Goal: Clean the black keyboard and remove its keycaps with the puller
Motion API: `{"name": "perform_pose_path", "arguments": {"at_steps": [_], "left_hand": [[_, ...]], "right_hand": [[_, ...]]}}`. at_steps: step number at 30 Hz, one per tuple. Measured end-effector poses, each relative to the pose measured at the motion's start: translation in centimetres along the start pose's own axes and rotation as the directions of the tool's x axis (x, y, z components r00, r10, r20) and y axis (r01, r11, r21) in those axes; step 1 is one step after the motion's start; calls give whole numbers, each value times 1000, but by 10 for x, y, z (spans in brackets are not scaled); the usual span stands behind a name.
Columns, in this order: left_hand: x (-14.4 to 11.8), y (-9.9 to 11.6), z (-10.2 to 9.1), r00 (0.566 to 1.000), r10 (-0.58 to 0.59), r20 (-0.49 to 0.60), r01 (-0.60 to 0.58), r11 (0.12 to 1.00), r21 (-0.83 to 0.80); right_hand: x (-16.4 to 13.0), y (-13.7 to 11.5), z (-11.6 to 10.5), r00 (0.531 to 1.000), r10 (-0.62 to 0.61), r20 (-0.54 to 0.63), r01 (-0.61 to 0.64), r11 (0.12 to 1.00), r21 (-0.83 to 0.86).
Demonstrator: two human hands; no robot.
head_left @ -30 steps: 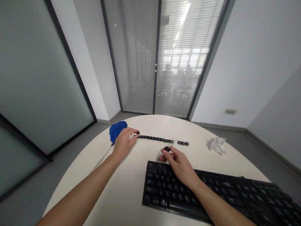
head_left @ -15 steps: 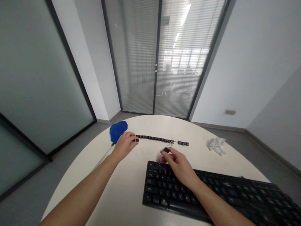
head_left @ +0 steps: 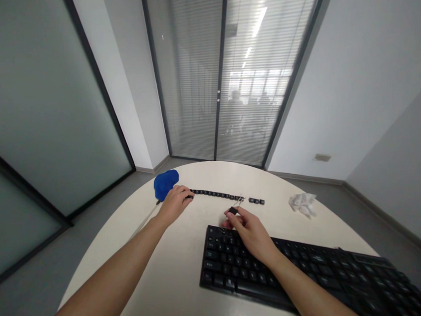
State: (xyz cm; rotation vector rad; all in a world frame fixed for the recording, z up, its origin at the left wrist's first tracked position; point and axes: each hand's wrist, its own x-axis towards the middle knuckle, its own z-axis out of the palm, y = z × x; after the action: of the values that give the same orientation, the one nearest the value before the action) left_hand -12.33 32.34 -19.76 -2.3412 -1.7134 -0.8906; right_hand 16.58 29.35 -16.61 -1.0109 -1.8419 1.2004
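**Head view: keycaps coming off, laid in a row**

L hand pinched on the left-end cap of the row of small black keycaps on the round cream table. R hand clamped on a small black binder clip just beyond the black plastic keyboard. Judged early: approx. a dozen caps out, most keys still seated.

keycap row: small black keycaps in a straight line across the surface, beyond the keyboard; a short gap splits off a few at the right end; its left end lies under the left fingertips.
binder clip: small, black, wire handles raised, pinched just above the keyboard's far-left corner.
keyboard: black, flat, angled to the right.
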Motion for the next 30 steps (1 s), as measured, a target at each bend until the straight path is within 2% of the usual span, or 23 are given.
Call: {"name": "perform_pose_path", "arguments": {"at_steps": [5,18,30], "left_hand": [[1,1,0,1000,15,-11,-15,1000,-18],[-1,0,2,996,-53,-66,51,998,-34],[-1,-10,9,993,-109,-54,101,986,-134]], "right_hand": [[0,-2,0,1000,7,-1,-7,1000,-9],[1,1,0,1000,0,0,0,1000,-1],[0,2,0,1000,-5,16,5,1000,8]]}}
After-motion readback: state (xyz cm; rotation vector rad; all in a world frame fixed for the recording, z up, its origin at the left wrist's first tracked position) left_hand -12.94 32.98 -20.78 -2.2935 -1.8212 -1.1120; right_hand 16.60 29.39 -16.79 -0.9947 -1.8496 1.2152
